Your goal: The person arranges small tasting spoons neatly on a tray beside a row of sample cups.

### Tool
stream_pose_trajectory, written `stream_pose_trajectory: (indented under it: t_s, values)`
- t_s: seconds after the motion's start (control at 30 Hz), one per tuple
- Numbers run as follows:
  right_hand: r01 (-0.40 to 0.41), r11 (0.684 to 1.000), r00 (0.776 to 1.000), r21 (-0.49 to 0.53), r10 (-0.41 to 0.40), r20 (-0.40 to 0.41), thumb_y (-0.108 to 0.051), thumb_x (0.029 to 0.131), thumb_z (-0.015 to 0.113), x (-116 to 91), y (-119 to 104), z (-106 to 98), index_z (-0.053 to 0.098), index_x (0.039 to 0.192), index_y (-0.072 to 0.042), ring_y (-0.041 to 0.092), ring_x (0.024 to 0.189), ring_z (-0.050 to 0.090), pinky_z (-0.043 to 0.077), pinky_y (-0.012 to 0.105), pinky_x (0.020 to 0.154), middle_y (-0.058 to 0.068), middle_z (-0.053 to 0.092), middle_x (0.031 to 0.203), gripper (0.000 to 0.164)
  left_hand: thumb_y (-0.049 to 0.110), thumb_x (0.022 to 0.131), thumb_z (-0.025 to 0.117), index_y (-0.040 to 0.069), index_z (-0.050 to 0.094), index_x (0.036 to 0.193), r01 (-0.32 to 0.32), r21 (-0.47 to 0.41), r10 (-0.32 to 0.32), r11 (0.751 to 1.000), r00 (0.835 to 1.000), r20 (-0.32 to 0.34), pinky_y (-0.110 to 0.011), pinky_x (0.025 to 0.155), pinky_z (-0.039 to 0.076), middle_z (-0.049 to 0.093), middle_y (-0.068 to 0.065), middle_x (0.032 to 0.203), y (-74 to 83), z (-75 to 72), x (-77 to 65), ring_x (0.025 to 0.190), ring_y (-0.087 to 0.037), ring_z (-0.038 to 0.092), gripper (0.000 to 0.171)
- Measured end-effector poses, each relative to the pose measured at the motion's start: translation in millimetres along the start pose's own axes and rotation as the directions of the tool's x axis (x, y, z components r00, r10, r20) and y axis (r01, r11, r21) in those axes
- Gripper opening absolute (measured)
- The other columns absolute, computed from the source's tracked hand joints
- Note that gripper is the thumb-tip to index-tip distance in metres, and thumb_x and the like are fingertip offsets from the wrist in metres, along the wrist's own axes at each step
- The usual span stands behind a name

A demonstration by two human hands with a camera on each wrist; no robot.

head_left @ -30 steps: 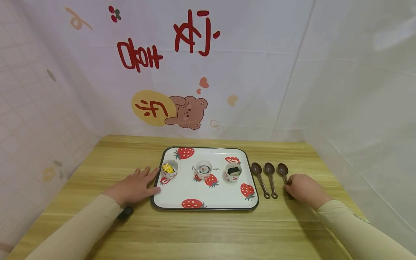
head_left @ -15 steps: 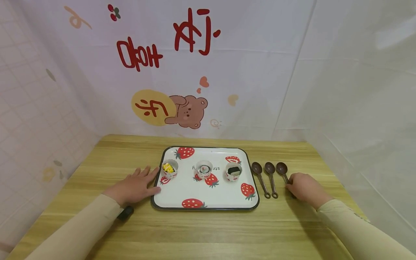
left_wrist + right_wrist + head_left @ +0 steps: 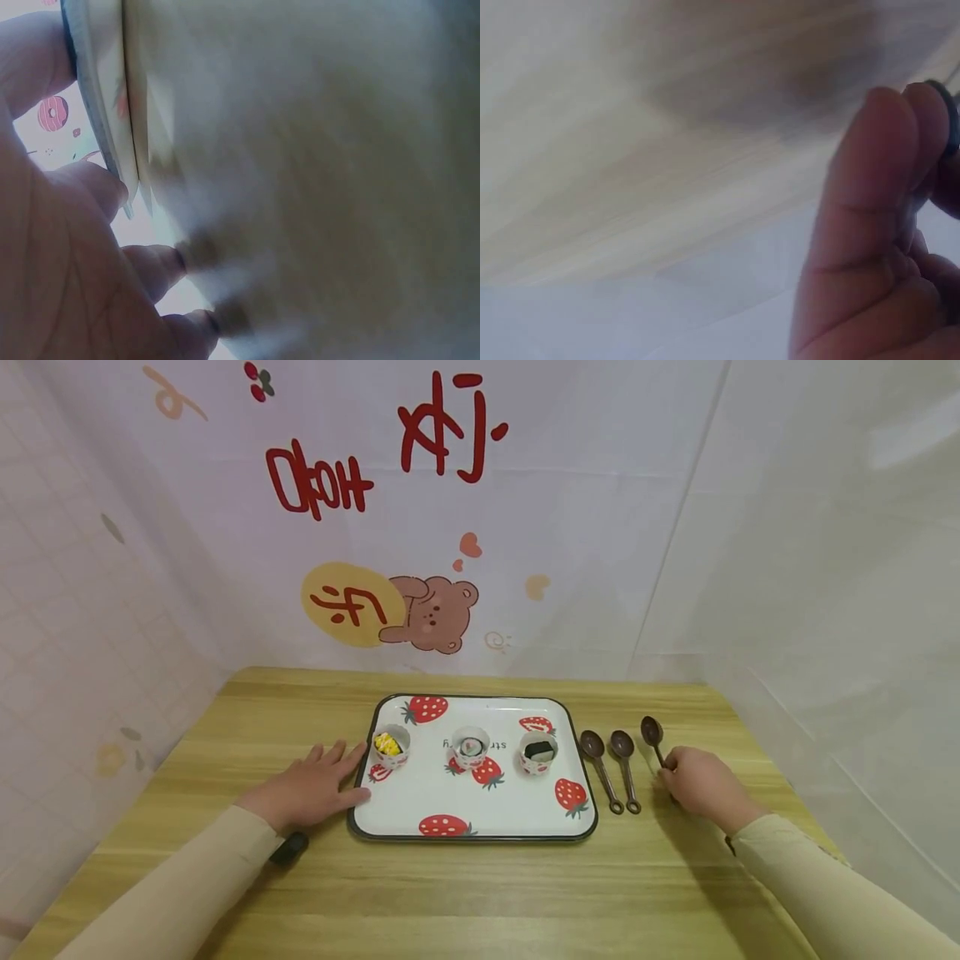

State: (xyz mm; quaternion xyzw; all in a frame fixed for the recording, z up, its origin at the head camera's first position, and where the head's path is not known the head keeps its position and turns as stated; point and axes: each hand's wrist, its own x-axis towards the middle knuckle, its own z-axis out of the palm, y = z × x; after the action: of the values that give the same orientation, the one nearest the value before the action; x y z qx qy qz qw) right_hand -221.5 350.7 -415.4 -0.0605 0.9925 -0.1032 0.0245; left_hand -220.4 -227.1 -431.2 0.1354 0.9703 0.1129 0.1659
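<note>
My right hand (image 3: pixel 705 787) pinches the handle of a brown spoon (image 3: pixel 652 732), whose bowl points away from me and looks lifted off the table. Two more brown spoons (image 3: pixel 600 770) lie side by side just left of it. My left hand (image 3: pixel 306 789) rests with spread fingers at the left rim of the strawberry-patterned tray (image 3: pixel 480 814), its thumb touching the rim. On the tray stand three small paper cups: one with a yellow-topped piece (image 3: pixel 387 744), one with a sushi roll (image 3: pixel 471 747), one with a black-and-white sushi piece (image 3: pixel 539 752). In the right wrist view my thumb (image 3: pixel 874 165) meets a fingertip.
The wooden table (image 3: pixel 465 893) extends in front of the tray and to both sides. A white printed cloth (image 3: pixel 570 527) hangs behind the table and along its sides. A dark band (image 3: pixel 288 850) shows at my left wrist.
The bowl of the spoon in my right hand has risen and turned, and the hand has shifted slightly. My left hand stays at the tray. The head view has tilted a little.
</note>
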Motion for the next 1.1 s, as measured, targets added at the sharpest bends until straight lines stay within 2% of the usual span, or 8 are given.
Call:
stream_pose_trajectory:
  t_s: [0.13, 0.43, 0.63, 0.77, 1.1]
  values:
    - [0.016, 1.0, 1.0, 0.022, -0.016, -0.016, -0.014, 0.1, 0.064, 1, -10, -5, 0.069, 0.097, 0.004, 0.02, 0.07, 0.062, 0.056, 0.045, 0.068, 0.007, 0.071, 0.079, 0.019, 0.068, 0.099, 0.055, 0.008, 0.027, 0.167, 0.0, 0.004, 0.0, 1.0, 1.0, 0.001, -0.08, 0.116, 0.026, 0.023, -0.035, 0.169, -1.2, -0.7, -0.3, 0.15, -0.07, 0.018, 0.095]
    - [0.012, 0.986, 1.0, 0.165, -0.011, -0.009, -0.013, 0.105, 0.057, 2, -38, -9, 0.064, 0.104, 0.005, 0.015, 0.063, 0.058, 0.047, 0.032, 0.058, 0.003, 0.065, 0.074, 0.019, 0.067, 0.1, 0.054, 0.008, 0.026, 0.168, -0.002, 0.0, 0.002, 1.0, 1.0, 0.003, -0.08, 0.117, 0.025, 0.022, -0.035, 0.169, -1.9, -1.6, -0.2, 0.15, -0.07, 0.017, 0.095]
    - [0.02, 0.977, 0.999, 0.213, -0.01, -0.046, -0.014, 0.105, 0.058, 2, -57, -9, 0.063, 0.102, 0.003, 0.014, 0.06, 0.057, 0.046, 0.031, 0.055, 0.005, 0.063, 0.074, 0.018, 0.068, 0.099, 0.054, 0.009, 0.025, 0.168, 0.004, 0.001, -0.004, 1.0, 1.0, 0.01, -0.081, 0.117, 0.024, 0.022, -0.035, 0.169, -2.0, -1.8, 1.3, 0.15, -0.07, 0.016, 0.095]
    - [0.006, 0.953, 1.0, 0.304, -0.001, -0.016, -0.011, 0.105, 0.057, 0, -71, -9, 0.062, 0.106, 0.005, 0.014, 0.06, 0.061, 0.05, 0.031, 0.055, 0.006, 0.063, 0.077, 0.017, 0.069, 0.099, 0.054, 0.009, 0.025, 0.168, 0.006, 0.003, -0.006, 1.0, 1.0, 0.014, -0.081, 0.117, 0.023, 0.021, -0.035, 0.169, -2.3, -1.4, 2.1, 0.15, -0.07, 0.016, 0.096]
    - [-0.04, 0.897, 0.998, 0.441, 0.012, 0.067, -0.006, 0.102, 0.06, -4, -109, -6, 0.06, 0.114, 0.005, 0.017, 0.064, 0.064, 0.053, 0.03, 0.055, 0.013, 0.067, 0.09, 0.016, 0.069, 0.099, 0.053, 0.009, 0.024, 0.168, 0.001, 0.015, -0.001, 1.0, 1.0, 0.01, -0.08, 0.117, 0.024, 0.021, -0.035, 0.17, -2.5, 1.4, 3.2, 0.15, -0.069, 0.017, 0.096]
